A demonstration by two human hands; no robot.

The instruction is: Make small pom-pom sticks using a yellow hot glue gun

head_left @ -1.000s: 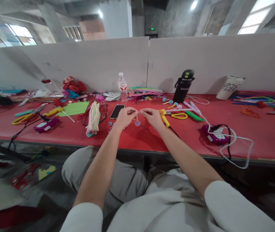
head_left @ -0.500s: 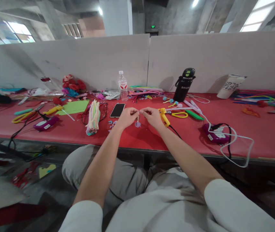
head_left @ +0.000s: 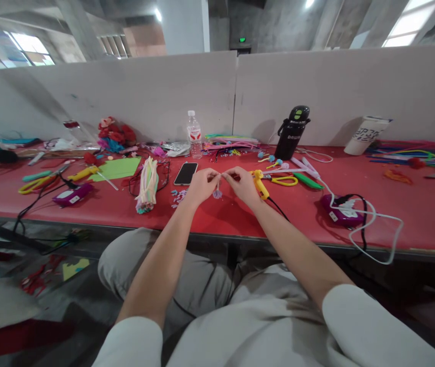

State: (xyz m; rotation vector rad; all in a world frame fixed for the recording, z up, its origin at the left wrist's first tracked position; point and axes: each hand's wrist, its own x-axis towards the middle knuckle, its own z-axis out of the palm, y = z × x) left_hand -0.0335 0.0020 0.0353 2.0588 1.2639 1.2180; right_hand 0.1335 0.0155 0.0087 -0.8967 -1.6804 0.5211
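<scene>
Left hand (head_left: 203, 185) pinches the lilac flower (head_left: 217, 194) from above, seemingly so it hangs clear, while right hand (head_left: 242, 185) pinches alongside, contents unclear, glue gun (head_left: 260, 185) beside it, presumably for reach.

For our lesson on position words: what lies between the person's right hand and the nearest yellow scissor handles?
In the head view, the yellow glue gun lies between the right hand and the yellow scissor handles.
</scene>
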